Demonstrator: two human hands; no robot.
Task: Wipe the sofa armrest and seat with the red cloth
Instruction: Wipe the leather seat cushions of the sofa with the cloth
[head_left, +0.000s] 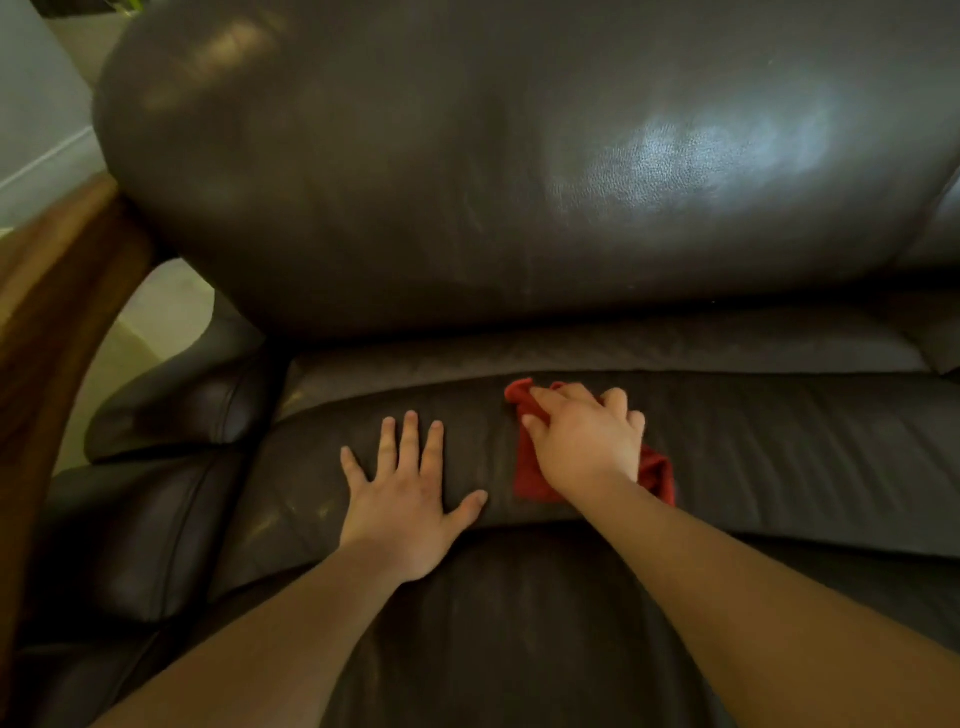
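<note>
A dark brown leather sofa fills the view. Its seat cushion (779, 447) runs across the middle. My right hand (587, 441) presses the red cloth (655, 470) flat onto the seat, near the back of the cushion; the cloth shows at my fingertips and on both sides of my palm. My left hand (405, 488) lies flat on the seat just left of it, fingers spread, holding nothing. The padded leather armrest (171, 410) sits at the left, apart from both hands.
The big back cushion (519, 171) rises behind the seat. A wooden frame rail (57, 291) runs along the far left, with pale floor (166, 317) visible between it and the sofa. A second seat cushion edge (940, 343) shows at the right.
</note>
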